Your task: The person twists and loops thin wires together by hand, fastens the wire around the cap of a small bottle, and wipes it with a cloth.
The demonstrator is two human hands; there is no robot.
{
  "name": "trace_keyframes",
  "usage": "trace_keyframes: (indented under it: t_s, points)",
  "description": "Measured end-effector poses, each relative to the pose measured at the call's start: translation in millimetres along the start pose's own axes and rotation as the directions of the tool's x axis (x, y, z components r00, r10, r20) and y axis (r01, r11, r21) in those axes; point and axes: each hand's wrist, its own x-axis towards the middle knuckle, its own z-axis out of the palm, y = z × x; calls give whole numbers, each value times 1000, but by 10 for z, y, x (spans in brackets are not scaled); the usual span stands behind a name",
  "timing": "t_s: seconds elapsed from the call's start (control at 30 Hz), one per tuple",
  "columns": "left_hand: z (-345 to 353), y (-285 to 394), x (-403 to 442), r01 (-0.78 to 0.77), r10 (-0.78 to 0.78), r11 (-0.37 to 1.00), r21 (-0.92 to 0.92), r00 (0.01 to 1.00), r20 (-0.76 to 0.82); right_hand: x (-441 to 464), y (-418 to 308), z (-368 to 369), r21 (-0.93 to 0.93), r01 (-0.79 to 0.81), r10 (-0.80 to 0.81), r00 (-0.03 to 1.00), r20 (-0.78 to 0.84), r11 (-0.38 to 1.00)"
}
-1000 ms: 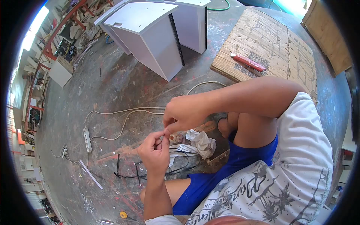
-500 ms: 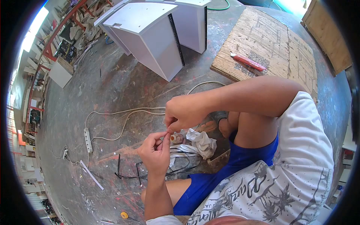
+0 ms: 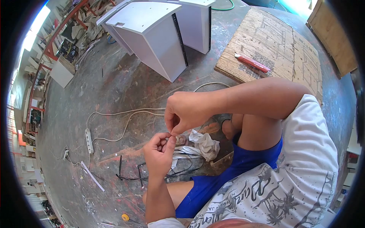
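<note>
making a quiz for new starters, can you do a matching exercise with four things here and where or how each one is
1. left hand
2. red utility knife
3. power strip
4. cloth

A. on the wooden board
B. crumpled in a heap
C. up close to the right hand
D. on the floor, left of both hands in the picture

Pairs: 1-C, 2-A, 3-D, 4-B

Power strip (image 3: 89, 141) on scuffed floor (image 3: 68, 117)
</note>
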Motion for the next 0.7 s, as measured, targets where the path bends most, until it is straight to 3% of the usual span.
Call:
trace_keyframes:
  t_s: [0.13,0.53,0.7]
  points:
    - [-27,67,-3,-8,9,996,-92,1000,6,-14,-8,4,35,21,-20,999,-33,999]
    - [30,35,2,-35,32,999,-35,994,-102,-6,11,45,30,57,-54,995,-87,998]
    - [1,10,-6,-134,164,972,194,975,-151,13,68,56,-12,27,-28,999,-34,1000]
